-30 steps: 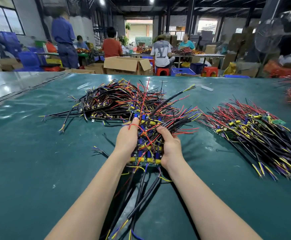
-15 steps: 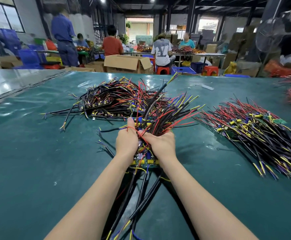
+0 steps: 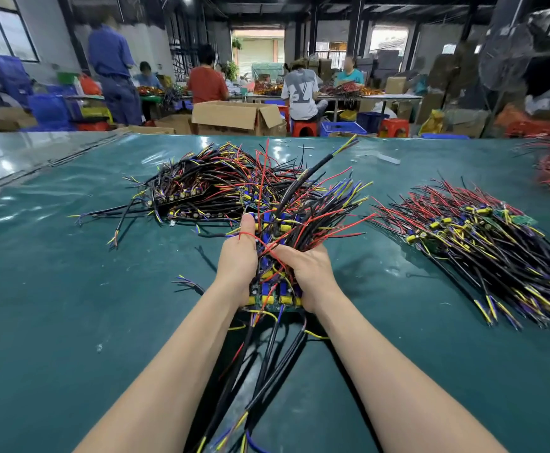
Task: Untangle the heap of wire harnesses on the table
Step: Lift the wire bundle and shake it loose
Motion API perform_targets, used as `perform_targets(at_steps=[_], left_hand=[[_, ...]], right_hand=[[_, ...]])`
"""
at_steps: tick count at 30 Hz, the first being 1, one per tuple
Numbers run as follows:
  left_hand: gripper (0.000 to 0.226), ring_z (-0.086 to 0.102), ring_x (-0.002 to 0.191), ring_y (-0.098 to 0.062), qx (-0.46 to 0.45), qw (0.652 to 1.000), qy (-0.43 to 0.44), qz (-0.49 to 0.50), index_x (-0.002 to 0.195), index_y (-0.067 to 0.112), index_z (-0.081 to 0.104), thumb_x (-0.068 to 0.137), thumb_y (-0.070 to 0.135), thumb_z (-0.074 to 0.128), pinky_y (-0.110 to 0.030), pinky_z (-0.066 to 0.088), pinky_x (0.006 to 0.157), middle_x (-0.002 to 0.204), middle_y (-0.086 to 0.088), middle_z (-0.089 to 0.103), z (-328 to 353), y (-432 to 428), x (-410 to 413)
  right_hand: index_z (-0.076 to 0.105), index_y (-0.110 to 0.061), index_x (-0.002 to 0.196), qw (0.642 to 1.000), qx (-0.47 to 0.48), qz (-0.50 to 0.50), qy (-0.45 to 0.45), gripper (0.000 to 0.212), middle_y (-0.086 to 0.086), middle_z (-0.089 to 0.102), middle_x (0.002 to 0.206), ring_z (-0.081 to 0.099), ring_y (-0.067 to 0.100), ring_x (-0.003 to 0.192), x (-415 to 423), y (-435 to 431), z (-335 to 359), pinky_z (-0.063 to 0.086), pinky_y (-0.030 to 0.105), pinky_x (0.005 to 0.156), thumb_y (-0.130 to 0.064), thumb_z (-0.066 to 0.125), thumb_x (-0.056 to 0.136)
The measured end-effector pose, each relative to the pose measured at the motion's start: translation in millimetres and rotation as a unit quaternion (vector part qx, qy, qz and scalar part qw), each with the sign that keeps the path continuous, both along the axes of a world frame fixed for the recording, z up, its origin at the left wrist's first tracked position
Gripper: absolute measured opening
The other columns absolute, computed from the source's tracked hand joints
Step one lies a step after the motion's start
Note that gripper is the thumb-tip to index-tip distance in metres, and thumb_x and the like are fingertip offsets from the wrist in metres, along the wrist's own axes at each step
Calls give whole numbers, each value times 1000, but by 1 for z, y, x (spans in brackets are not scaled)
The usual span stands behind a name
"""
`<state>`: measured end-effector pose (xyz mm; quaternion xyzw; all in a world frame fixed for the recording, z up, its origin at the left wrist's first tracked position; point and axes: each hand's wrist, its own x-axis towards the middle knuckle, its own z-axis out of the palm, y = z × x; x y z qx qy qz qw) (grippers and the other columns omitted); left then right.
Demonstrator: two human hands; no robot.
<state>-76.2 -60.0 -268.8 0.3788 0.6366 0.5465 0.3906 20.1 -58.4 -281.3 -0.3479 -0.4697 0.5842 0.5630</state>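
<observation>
Wide dark green worktop (image 3: 71, 322) fills the view, glossy and creased. On it, far and centre-left, sprawls the tangled heap of black, red, yellow and blue wire harnesses (image 3: 201, 188), with small circuit boards showing along its near edge. Over on the right, well apart from that, lies a second pile of harnesses (image 3: 479, 243), its wires roughly parallel, running far-left to near-right. Front and centre, a bundle of harnesses with green circuit boards (image 3: 275, 289) is up between both hands. Its red and black wire ends fan out on the far side, over the near edge of the heap, and thick black cables trail from its near end along the worktop between the forearms. The left hand (image 3: 236, 266) grips the bundle's left side, thumb straight up. The right hand (image 3: 311, 273) grips the right side, thumb laid across the wires. The fingers of both are curled under the bundle, grasping it, mostly hidden. A thin red wire (image 3: 249, 237) crosses the left thumb. Just left of the left wrist, a small loose tuft of dark wires (image 3: 188, 282) lies on the worktop.
</observation>
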Motion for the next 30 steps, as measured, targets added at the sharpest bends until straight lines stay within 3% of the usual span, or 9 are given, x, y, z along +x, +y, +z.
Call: perform_targets(at_steps=[6,9,11,13,17,20,22,28,30], left_hand=[[52,35,55,-13,-21,999,-22,-11,66,22,40,90,66,26,-26,30,55,63,3,38,-1,0,-2],[59,59,54,-19,-28,988,-146,-48,70,17,60,88,66,33,-25,47,55,63,0,64,2,-1,-1],[60,67,64,-23,-17,979,-196,-62,81,15,68,88,66,37,-36,57,66,69,-5,71,5,-2,-1],[61,68,69,-24,4,981,-185,-58,87,14,69,88,65,35,-40,57,68,75,-6,72,4,-1,-4],[61,65,55,-21,-32,979,-198,-30,88,14,67,87,66,35,-30,54,45,74,-6,70,3,-2,-17],[54,46,26,-13,-32,961,-273,-24,69,17,55,90,62,34,-13,39,33,44,-2,55,5,-4,-23],[51,41,24,-10,-3,961,-278,-4,67,17,53,92,58,35,-10,35,34,40,2,53,5,0,-26],[38,48,52,-19,53,965,-198,162,82,13,53,92,49,47,-24,46,47,75,-9,56,4,10,-62],[38,60,71,-26,50,958,-194,207,99,9,55,91,46,51,-36,54,63,98,-13,62,-1,13,-77]], right_hand=[[70,-17,64,1000,-7,3,0,19,0,71,67,68,17,60,1,-1,-1,56,28,56,2,71,70],[69,-14,75,998,-6,36,53,17,5,71,72,66,19,60,-5,-3,2,56,29,59,3,66,74],[68,-11,84,996,9,45,79,18,7,69,77,64,20,63,-10,-4,5,55,32,64,4,64,76],[67,-11,87,996,19,39,72,17,6,69,78,64,20,65,-9,-2,7,55,33,67,4,62,79],[62,-13,89,988,-59,119,83,9,2,71,69,66,14,55,2,-1,7,56,27,53,-6,58,84],[60,-12,83,980,-97,119,123,13,-2,67,56,63,11,45,8,3,8,52,23,43,-3,52,88],[60,-10,80,976,-101,110,160,15,-1,67,55,63,11,45,10,4,11,53,25,44,-3,50,89],[58,-13,79,983,-114,22,144,14,2,58,59,55,16,49,25,14,17,51,23,49,-18,52,90],[55,-13,74,973,-141,21,179,21,4,56,59,53,18,53,35,19,18,50,25,55,-15,42,90]])
